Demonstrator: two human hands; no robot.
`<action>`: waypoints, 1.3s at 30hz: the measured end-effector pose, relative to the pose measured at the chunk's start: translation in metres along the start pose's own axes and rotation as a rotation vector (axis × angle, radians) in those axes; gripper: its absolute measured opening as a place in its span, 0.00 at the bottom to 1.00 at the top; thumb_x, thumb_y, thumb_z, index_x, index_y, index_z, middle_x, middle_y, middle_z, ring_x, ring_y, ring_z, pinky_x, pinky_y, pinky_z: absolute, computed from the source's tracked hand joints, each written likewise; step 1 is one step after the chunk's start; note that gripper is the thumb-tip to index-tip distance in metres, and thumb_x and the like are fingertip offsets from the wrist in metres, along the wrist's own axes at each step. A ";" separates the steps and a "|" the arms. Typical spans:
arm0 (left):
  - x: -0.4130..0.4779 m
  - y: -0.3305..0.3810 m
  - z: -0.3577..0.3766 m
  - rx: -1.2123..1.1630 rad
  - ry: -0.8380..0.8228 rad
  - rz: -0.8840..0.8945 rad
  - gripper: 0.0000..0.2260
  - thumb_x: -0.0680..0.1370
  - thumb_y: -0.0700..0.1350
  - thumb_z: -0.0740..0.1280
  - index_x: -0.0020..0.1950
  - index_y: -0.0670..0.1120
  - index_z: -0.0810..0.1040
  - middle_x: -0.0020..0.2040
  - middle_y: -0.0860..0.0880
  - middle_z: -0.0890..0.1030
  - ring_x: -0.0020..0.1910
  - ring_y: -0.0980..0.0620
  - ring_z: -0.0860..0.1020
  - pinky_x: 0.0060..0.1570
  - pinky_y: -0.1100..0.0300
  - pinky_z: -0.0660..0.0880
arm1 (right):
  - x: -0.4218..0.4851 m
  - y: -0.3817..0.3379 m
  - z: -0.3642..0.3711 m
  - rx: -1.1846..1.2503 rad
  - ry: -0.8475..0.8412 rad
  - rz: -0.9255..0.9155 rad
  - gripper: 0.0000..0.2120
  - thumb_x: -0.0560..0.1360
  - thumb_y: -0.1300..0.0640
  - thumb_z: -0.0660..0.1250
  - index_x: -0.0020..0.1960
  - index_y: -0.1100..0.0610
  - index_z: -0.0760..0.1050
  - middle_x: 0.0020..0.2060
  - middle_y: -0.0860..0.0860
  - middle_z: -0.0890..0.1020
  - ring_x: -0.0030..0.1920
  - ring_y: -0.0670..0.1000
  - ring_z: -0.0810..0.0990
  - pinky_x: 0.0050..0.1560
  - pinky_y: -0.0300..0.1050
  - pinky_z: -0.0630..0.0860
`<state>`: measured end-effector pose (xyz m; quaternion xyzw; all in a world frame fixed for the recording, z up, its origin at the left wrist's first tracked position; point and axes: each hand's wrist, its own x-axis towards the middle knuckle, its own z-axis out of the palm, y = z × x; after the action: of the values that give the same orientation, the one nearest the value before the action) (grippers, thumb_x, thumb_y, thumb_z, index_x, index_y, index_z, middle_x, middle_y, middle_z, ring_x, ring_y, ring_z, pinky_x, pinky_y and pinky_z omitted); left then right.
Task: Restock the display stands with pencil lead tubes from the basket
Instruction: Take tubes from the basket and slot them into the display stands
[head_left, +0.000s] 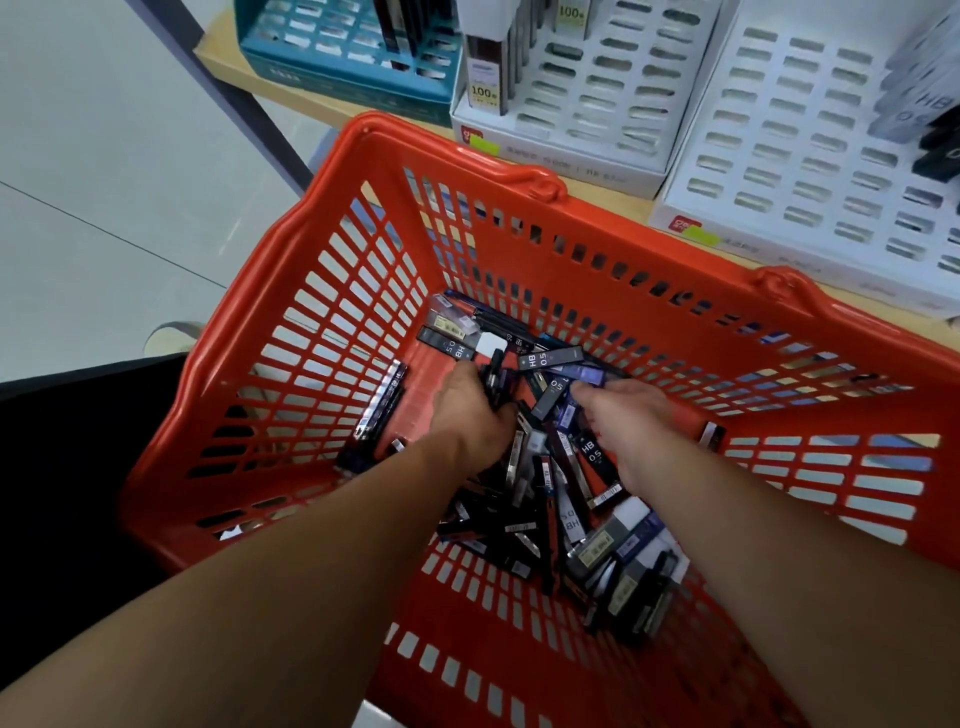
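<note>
Left hand, right hand in basket | lead tubes heaped inside

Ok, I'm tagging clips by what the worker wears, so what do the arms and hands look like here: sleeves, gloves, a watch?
The left forearm and right forearm are bare right to the frame edge, with no sleeve in view. The left hand and right hand wear no gloves, and no watch, bracelet or ring shows on the visible side of either wrist or hand.
</note>
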<state>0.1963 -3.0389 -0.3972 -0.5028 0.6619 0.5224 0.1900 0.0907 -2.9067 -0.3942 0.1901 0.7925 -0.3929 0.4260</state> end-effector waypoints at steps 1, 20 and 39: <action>-0.003 0.000 -0.007 -0.066 -0.020 -0.002 0.19 0.81 0.41 0.69 0.68 0.52 0.69 0.58 0.51 0.80 0.59 0.48 0.80 0.64 0.47 0.79 | 0.001 -0.001 0.005 -0.031 0.025 -0.010 0.15 0.75 0.50 0.77 0.49 0.58 0.74 0.42 0.49 0.78 0.43 0.51 0.77 0.52 0.47 0.75; -0.065 -0.010 -0.070 -0.318 -0.061 -0.087 0.08 0.78 0.42 0.74 0.55 0.47 0.79 0.49 0.46 0.84 0.44 0.49 0.82 0.42 0.55 0.81 | -0.003 -0.005 0.053 -0.741 0.192 -0.111 0.48 0.60 0.37 0.84 0.71 0.58 0.69 0.68 0.55 0.69 0.68 0.60 0.70 0.66 0.53 0.74; -0.057 -0.020 -0.071 -0.326 -0.033 -0.114 0.10 0.79 0.41 0.73 0.58 0.48 0.77 0.51 0.44 0.85 0.43 0.49 0.83 0.41 0.57 0.82 | -0.002 0.008 0.052 -0.767 0.026 -0.376 0.20 0.77 0.53 0.72 0.66 0.53 0.71 0.57 0.52 0.80 0.57 0.58 0.80 0.57 0.53 0.80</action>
<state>0.2573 -3.0740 -0.3355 -0.5549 0.5357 0.6195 0.1462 0.1237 -2.9424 -0.4132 -0.1249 0.9074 -0.1379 0.3769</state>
